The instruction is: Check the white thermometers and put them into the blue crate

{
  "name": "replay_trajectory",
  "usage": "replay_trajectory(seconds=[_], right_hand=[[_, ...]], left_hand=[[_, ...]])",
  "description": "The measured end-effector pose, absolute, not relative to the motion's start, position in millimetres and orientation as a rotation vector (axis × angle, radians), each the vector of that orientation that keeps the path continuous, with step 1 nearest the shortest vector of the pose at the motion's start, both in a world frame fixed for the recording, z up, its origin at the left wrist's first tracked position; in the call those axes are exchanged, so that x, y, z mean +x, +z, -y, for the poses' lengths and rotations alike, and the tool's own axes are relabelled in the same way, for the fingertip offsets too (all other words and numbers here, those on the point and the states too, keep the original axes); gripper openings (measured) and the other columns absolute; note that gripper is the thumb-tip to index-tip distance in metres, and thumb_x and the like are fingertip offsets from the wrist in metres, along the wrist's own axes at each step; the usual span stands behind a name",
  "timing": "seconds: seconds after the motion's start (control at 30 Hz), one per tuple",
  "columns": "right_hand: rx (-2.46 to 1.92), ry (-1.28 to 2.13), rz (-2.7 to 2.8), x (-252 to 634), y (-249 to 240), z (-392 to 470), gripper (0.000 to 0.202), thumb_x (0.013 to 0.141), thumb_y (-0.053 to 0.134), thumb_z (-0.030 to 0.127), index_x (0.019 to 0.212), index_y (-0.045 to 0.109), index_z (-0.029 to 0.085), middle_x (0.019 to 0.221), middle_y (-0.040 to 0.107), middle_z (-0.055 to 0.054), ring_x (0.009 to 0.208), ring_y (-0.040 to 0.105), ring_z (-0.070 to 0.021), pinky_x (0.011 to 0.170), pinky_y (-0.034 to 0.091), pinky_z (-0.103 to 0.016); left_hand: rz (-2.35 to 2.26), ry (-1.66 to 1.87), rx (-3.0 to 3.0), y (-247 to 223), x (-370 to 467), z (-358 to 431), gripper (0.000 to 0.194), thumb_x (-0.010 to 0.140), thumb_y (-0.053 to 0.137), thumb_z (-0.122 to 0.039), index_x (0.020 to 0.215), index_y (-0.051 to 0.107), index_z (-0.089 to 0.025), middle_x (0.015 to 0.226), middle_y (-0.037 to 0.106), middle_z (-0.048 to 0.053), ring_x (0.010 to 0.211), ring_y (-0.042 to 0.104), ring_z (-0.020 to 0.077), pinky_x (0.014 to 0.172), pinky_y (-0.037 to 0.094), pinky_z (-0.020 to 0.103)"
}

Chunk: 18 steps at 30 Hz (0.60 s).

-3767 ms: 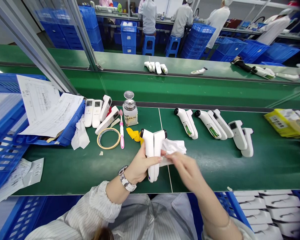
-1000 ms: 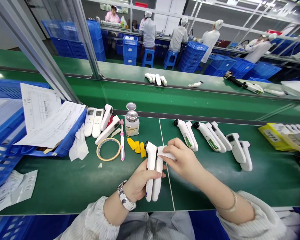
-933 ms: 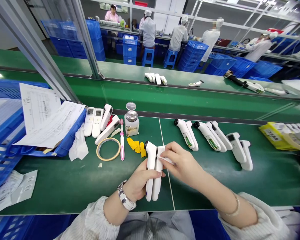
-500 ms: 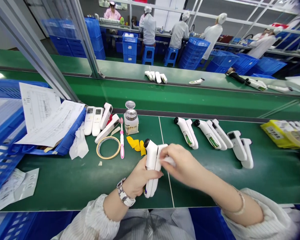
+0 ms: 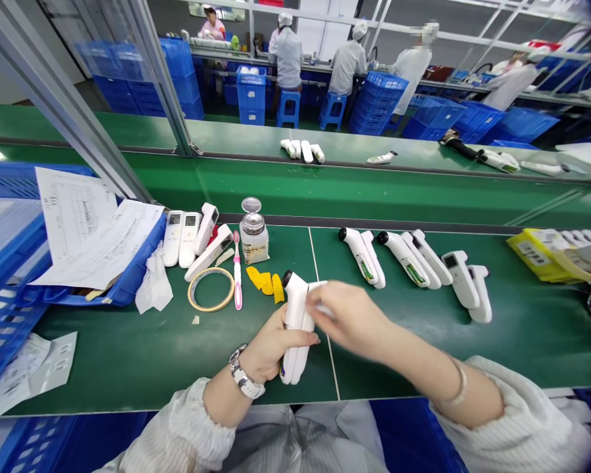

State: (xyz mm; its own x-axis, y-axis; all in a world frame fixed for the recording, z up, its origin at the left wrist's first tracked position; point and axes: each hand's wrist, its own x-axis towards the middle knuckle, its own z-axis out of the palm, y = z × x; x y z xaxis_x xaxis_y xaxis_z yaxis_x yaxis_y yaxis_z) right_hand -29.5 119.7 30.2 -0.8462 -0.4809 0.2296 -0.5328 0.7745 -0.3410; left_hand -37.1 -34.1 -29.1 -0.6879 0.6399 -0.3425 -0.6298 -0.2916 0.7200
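Observation:
A white forehead thermometer [image 5: 296, 318] with a black sensor tip stands upright in my left hand [image 5: 270, 348], whose thumb wraps across its handle. My right hand [image 5: 352, 312] is bent in a pinch against the thermometer's upper right side. Something pale shows at the right fingers, but it is blurred and I cannot make it out. Just beyond the left hand lie yellow strips [image 5: 266, 281]. A ring of tape [image 5: 211, 289] and a pink-and-white toothbrush [image 5: 238, 272] are to their left. Behind them sits a pump bottle [image 5: 254, 240] with its lid raised.
More thermometers lie at the right [image 5: 362, 256] and at the back left [image 5: 190, 240]. A blue bin [image 5: 142, 263] holding papers borders the left side. On the far right is a yellow box [image 5: 536, 256]. Several people work at a bench beyond the green ledge [image 5: 256, 177].
The view has shifted slightly. Both hands stay at the thermometer, and the right fingers have moved a little along its side.

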Motion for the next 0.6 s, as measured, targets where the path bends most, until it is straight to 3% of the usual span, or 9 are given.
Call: replay_trajectory(seconds=[0.17,0.27,0.4,0.47,0.57,0.6], right_hand=[[0.890,0.533,2.838,-29,28,-123,0.008,0.086,0.043,0.015,0.081,0.050,0.017,0.076,0.060,-0.005,0.070,0.056,-0.0180,0.061,0.043,-0.028],[0.706,0.493,2.828,-34,27,-138,0.009,0.086,0.043,0.016,0.087,0.051,0.017,0.079,0.060,-0.005,0.072,0.056,-0.0192,0.062,0.044,-0.030],[0.371,0.573,2.602,-34,22,-162,0.028,0.083,0.049,0.019,0.111,0.047,0.018,0.101,0.059,-0.009,0.096,0.052,-0.0247,0.082,0.042,-0.039],[0.227,0.722,2.468,-23,14,-164,0.029,0.082,0.053,0.023,0.110,0.048,0.019,0.109,0.054,-0.011,0.104,0.047,-0.0266,0.089,0.037,-0.042],[-0.073,1.211,2.397,1,-7,-149,0.011,0.083,0.054,0.030,0.080,0.052,0.020,0.076,0.055,-0.003,0.072,0.052,-0.0185,0.067,0.042,-0.031],[-0.147,1.416,2.402,9,-15,-141,0.021,0.083,0.053,0.034,0.068,0.048,0.020,0.063,0.048,0.001,0.059,0.048,-0.0145,0.057,0.039,-0.027]], left_hand=[[-1.113,1.998,0.011,-31,-36,33,0.034,0.055,0.073,-0.010,0.085,0.057,-0.016,0.070,0.059,-0.002,0.060,0.054,0.0098,0.058,0.040,0.022],[-1.116,1.980,0.017,-30,-36,33,0.040,0.057,0.072,-0.012,0.094,0.057,-0.015,0.087,0.063,0.004,0.064,0.056,0.0107,0.058,0.042,0.023],[-1.127,2.003,0.033,-29,-37,34,0.047,0.061,0.072,-0.012,0.104,0.054,-0.015,0.105,0.061,0.009,0.070,0.056,0.0107,0.061,0.044,0.022],[-1.137,2.028,0.015,-30,-37,35,0.046,0.062,0.072,-0.012,0.104,0.053,-0.014,0.105,0.061,0.009,0.070,0.056,0.0103,0.061,0.044,0.022],[-1.135,2.057,0.029,-31,-35,33,0.046,0.064,0.072,-0.014,0.105,0.053,-0.015,0.105,0.061,0.009,0.071,0.057,0.0106,0.062,0.044,0.022],[-1.132,2.074,0.026,-32,-35,32,0.044,0.066,0.071,-0.017,0.106,0.053,-0.015,0.105,0.061,0.009,0.071,0.057,0.0109,0.063,0.045,0.022]])
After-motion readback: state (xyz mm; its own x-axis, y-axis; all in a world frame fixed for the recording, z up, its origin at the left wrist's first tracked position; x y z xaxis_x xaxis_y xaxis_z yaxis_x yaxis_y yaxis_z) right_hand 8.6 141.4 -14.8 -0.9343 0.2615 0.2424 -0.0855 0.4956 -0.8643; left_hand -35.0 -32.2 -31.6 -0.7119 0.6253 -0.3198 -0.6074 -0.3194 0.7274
